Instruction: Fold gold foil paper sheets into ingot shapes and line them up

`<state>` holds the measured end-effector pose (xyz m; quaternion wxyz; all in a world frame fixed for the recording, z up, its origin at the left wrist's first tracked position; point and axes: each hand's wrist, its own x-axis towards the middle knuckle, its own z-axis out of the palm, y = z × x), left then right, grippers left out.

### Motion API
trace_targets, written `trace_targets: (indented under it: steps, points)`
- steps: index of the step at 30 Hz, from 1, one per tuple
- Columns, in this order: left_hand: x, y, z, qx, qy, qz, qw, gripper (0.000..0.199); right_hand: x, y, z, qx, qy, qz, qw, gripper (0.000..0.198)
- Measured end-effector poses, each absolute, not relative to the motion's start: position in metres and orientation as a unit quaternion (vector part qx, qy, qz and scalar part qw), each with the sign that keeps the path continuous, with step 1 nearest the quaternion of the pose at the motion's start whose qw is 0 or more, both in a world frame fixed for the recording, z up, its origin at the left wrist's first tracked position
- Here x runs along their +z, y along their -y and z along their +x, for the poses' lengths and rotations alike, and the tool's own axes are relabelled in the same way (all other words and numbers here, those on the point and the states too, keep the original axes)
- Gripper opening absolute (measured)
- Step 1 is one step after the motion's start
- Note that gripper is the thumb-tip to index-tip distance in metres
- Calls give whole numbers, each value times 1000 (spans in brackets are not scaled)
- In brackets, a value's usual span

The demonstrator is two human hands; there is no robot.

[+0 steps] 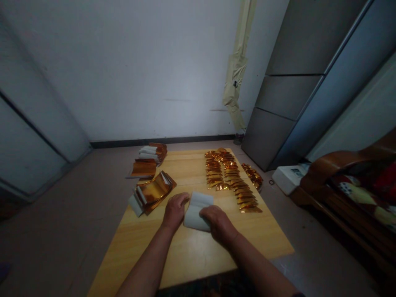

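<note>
View from the head camera, looking down over a low, pale yellow wooden table. At its centre I see a folded white sheet of paper-backed foil, lying flat on the board with its upper flap raised slightly. My left hand rests against the sheet's left edge, fingers curled and pressed to the fold; my right hand lies over the sheet's lower right corner, fingers bent down onto it. Both hands are narrowed around the sheet and touching it, one at each side; I cannot tell whether either actually pinches it.

Left of the hands, a fanned stack of shiny gold foil sheets with white backing lies near the table's left edge. Beyond it sits a flatter stack of orange-gold sheets, and farther back a third pile with white sheets on top. Right of the sheet, two overlapping rows of small folded gold foil pieces run from the far edge toward the near right side, and a smaller heap of gold pieces lies just beside them at the table's right edge.

Background: a tall grey refrigerator by the white wall, a white flat appliance on the floor, and a dark wooden armchair with patterned cushion at right.
</note>
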<state>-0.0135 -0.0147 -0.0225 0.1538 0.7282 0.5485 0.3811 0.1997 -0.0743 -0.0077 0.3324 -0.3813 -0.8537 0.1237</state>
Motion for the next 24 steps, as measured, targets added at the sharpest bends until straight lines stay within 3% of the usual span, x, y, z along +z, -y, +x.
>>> trace_targets:
  steps: [4, 7, 15, 21, 24]
  points:
    - [-20, 13, -17, 350, -545, 740, 182, 50, -9, 74, 203, 160, 829, -400, 357, 54]
    - [-17, 13, -21, 320, -533, 754, 211, 54, -6, 73, 203, 207, 788, -440, 376, 50]
    - [-11, 16, -21, 275, -537, 764, 230, 18, 1, 66, 195, 250, 737, -447, 442, 30]
    - [-9, 16, -15, 263, -559, 762, 196, 20, 2, 65, 191, 257, 726, -476, 425, 21]
    - [-10, 18, -12, 265, -561, 767, 166, 17, -1, 64, 191, 237, 729, -487, 419, 31]
